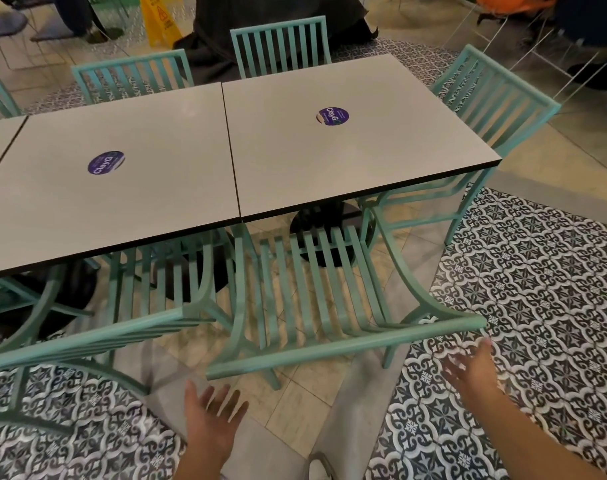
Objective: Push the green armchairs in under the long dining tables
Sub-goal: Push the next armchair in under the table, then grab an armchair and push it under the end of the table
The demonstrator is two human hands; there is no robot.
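Near chair point(316, 289) sits at near edge of right worktop point(347, 140), front partly under, back rail sticking out. My left hand point(213, 415) and right hand point(473, 370) both spread open, holding nothing, just short of rail. Next I think: palms on rail, push straight in.

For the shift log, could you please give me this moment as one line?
left hand open, off chair | right hand open, off chair | near chair partly under table
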